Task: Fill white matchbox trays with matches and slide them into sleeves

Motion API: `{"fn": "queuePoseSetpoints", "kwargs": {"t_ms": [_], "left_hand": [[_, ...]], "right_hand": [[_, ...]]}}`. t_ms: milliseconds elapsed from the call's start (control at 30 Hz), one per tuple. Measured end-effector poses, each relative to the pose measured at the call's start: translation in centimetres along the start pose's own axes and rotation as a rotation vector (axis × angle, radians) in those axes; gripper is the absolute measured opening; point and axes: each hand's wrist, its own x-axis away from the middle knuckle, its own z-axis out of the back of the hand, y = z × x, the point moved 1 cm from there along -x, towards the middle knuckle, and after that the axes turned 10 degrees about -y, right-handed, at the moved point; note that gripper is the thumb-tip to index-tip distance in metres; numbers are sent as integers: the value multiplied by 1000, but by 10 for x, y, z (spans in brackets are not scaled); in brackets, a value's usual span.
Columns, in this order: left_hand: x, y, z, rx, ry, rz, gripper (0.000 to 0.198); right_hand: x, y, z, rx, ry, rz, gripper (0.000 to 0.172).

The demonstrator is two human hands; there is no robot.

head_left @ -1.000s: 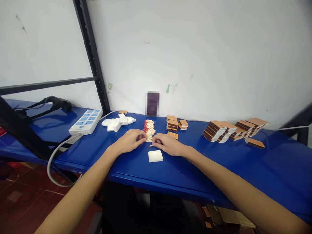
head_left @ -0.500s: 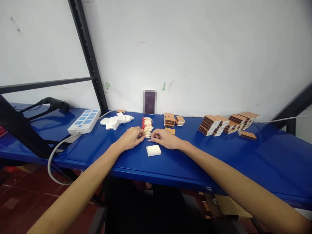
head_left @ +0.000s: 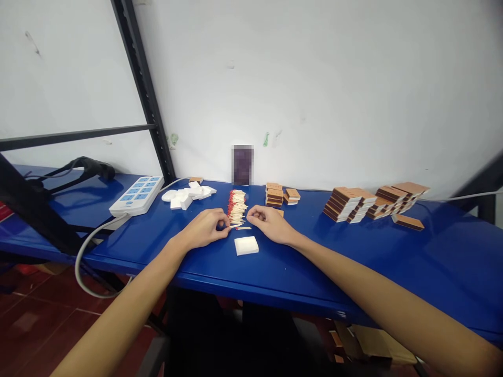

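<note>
The long pile of thin wooden matches with red tips (head_left: pixel 238 208) sits on the shiny blue table (head_left: pixel 310 277). The pile is longest from the person toward the wall. Most of its sticks lie sideways, with red tips to the left and pale ends to the right. A loose red-tipped match (head_left: pixel 243 228) lies just in front of the pile, on the person's side. It also lies sideways, and its red end is on the left.

The left hand (head_left: pixel 204 229) is at the pile's near left corner. Its thumb and pointing finger are close together beside a pale stick, but I cannot tell if they pinch it. The right hand (head_left: pixel 272 225) is just right of the pile. Its fingers are curled in and their tips are close together; I cannot tell if there is anything between them.

A small, flat, white box-shaped piece (head_left: pixel 247 245) lies in front of the pile, nearer the person than the loose match. Its long side goes left to right. A heap of white box-shaped pieces (head_left: pixel 183 199) is left of the pile. Farther left is a white power strip with blue sockets (head_left: pixel 137 197).

Right of the pile is a short stack of brown and white matchboxes (head_left: pixel 274 197). Much farther right are tall leaning stacks of brown and white matchboxes (head_left: pixel 346 204). The box tops have printed marks, too tiny to read.
</note>
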Motion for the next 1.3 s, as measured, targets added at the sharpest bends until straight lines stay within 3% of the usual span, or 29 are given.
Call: {"fn": "queuePoseSetpoints", "kwargs": {"t_ms": [500,733,967,1167,1300], "left_hand": [[-1,2,2,-21,-39,58,12],[3,3,7,106,-104,139,15],[9,13,11,162,-140,172,15],[1,27,8,36,-111,126,20],[0,28,6,2,-79,171,24]], "right_hand": [[4,-7,-1,131,-71,-4,8],[5,-8,0,157,-86,-1,4],[-1,-6,0,101,-136,-84,7],[-9,-4,1,7,-226,-99,15],[-10,-4,0,-15,-220,-75,17]]}}
